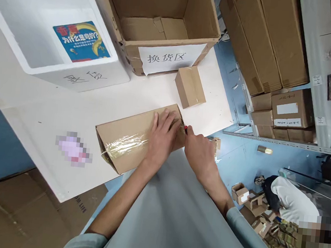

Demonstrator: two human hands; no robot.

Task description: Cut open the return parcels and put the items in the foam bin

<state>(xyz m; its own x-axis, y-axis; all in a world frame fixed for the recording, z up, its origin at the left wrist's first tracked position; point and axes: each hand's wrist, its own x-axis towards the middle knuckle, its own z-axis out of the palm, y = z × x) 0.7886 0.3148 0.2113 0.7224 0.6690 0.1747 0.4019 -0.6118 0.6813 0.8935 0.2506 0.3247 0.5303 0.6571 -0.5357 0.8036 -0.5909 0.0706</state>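
Two bare hands work at one long brown cardboard box [132,130], which lies on its side on the white tabletop [66,116], close to the table's near edge and directly ahead of the person's grey-clad body. Its long axis runs mostly crosswise to the person, slanting so that the right end sits farther from the body than the left. A shiny strip of clear packing tape [128,142] runs lengthwise along the upper face, and at the left end the flaps gape slightly. The left hand [162,139] lies flat on the upper face, toward the right end, with its fingers extended across the cardboard and gripping nothing. The right hand [199,150] is curled around a small tool showing a bit of red [185,130], mostly hidden by the fingers; its working end cannot be made out. That right-hand end face is the key relation: the right hand is at its edge, nearer to it than the left, while the far left end is well away from both hands. Whether the right knuckles touch the cardboard, I cannot tell. Beyond the right end stands a smaller plain brown carton [191,87], apart from the long box, in front of a large open-topped cardboard carton [173,43] bearing a white paper sign [172,57].
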